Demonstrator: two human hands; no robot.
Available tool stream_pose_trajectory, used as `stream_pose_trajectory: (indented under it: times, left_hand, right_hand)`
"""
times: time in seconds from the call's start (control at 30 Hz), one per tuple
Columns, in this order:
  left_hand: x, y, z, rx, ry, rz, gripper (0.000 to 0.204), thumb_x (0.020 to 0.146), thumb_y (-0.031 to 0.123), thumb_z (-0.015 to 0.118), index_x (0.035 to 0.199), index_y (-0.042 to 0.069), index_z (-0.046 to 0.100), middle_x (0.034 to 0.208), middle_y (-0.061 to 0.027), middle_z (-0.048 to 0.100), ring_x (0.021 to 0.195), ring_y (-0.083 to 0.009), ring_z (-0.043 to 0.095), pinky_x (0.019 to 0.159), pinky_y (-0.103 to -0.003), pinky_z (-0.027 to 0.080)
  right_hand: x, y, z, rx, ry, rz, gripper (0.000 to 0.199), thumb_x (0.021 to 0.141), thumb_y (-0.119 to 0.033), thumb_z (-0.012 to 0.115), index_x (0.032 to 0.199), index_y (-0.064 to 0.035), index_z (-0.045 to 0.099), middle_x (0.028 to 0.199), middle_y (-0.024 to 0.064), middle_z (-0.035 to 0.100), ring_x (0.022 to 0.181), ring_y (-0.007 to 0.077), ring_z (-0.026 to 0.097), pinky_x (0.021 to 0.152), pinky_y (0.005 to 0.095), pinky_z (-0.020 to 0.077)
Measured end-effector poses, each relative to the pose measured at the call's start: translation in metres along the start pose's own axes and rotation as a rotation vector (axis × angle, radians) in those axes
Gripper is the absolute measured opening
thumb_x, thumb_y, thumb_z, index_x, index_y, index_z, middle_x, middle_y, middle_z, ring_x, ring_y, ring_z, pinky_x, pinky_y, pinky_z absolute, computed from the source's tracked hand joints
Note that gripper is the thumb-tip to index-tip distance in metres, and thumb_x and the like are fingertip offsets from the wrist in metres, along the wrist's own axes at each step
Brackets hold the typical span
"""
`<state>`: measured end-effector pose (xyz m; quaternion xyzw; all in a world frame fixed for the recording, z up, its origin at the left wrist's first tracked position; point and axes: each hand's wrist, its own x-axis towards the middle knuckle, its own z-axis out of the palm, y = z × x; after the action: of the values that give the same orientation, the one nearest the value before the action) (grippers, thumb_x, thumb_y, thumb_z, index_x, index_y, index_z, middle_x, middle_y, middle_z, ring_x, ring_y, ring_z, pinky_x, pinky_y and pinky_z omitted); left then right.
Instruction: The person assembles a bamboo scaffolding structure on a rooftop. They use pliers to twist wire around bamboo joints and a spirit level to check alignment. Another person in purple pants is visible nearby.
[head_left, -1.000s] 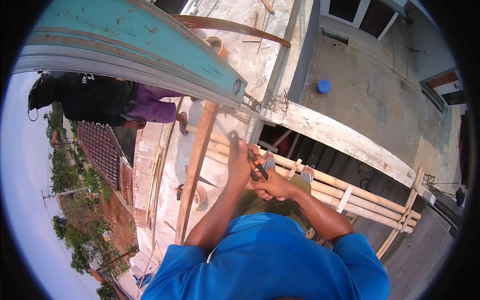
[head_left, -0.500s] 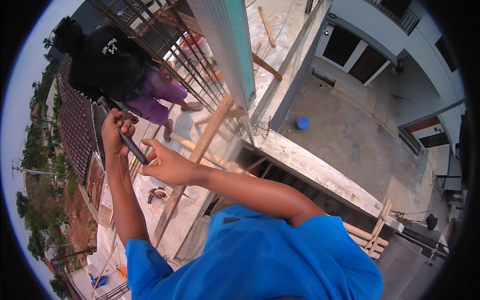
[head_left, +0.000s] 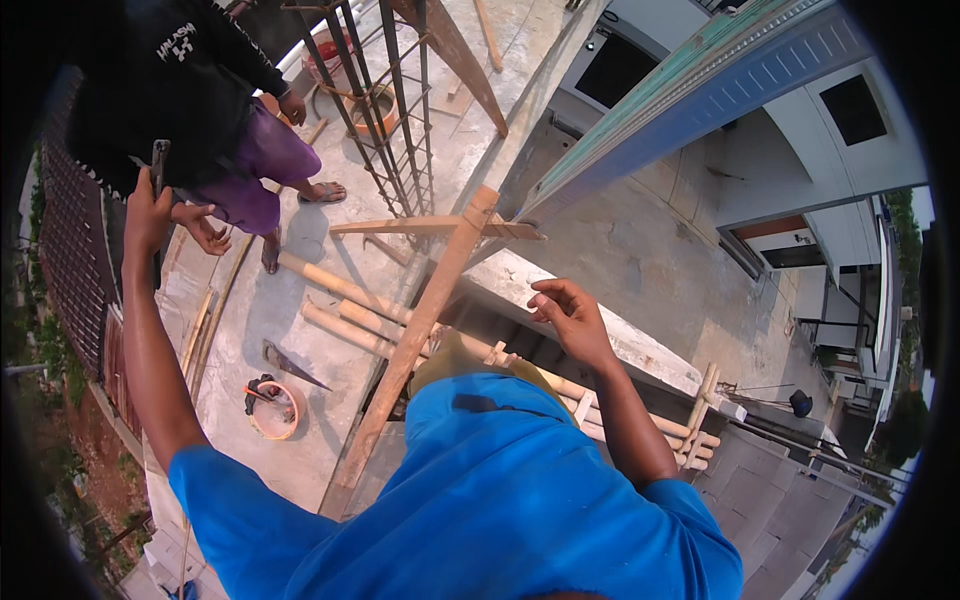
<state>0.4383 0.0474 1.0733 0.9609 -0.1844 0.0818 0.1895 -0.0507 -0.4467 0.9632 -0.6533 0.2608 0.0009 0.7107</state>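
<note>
My left hand (head_left: 148,215) is stretched out to the far left, shut on a dark metal tool (head_left: 158,158) whose handle sticks up above and below my fist. A person in a black top and purple trousers (head_left: 250,165) stands below on the concrete slab, with an open hand (head_left: 207,232) close beside my left hand. My right hand (head_left: 568,312) hovers open with fingers loosely curled, holding nothing, above a concrete ledge (head_left: 640,352). My blue shirt fills the lower part of the view.
A slanted wooden brace (head_left: 420,330) runs up to a crosspiece beside a rebar cage (head_left: 390,110). Wooden poles (head_left: 340,300) lie on the slab, with an orange bucket (head_left: 272,410) and a trowel-like blade (head_left: 290,365) near. A teal-blue beam (head_left: 700,90) crosses top right; a drop lies beyond the ledge.
My left hand has swung out to the left with the tool, toward the other person's hand. My right hand has come off it and now hangs open over the ledge.
</note>
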Motion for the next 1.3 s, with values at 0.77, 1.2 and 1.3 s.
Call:
stream_pose_trajectory:
  times: [0.77,1.2,1.3]
  left_hand:
    - [0.101,-0.284,0.163,-1.938,-1.375,0.082,0.084,0.078,0.008,0.094,0.143,0.014,0.042,0.121,0.0036,0.061,0.120,-0.0181,0.060,0.105,-0.050,0.054]
    - [0.142,-0.299,0.157,-1.934,-1.744,0.046,0.092,0.061,0.009,0.104,0.131,0.017,0.045,0.116,0.0054,0.054,0.111,-0.0149,0.055,0.108,-0.043,0.040]
    - [0.148,-0.293,0.171,-1.980,-1.638,0.099,0.088,0.062,0.013,0.104,0.128,0.015,0.046,0.113,0.0050,0.052,0.106,-0.0134,0.053,0.101,-0.037,0.041]
  right_hand:
    - [0.094,-0.055,0.019,-0.274,0.320,-0.366,0.081,0.085,-0.029,0.092,0.144,-0.0005,0.046,0.139,0.0178,0.060,0.130,0.0297,0.062,0.115,0.0487,0.0477]
    - [0.102,-0.100,0.008,-0.640,0.377,-0.522,0.111,0.073,-0.058,0.093,0.155,-0.0026,0.042,0.154,0.0251,0.044,0.144,0.0405,0.048,0.115,0.0527,0.0458]
    - [0.099,-0.099,0.013,-0.634,0.370,-0.532,0.125,0.072,-0.057,0.095,0.162,-0.0055,0.026,0.150,0.0267,0.049,0.140,0.0394,0.053,0.115,0.0511,0.0462]
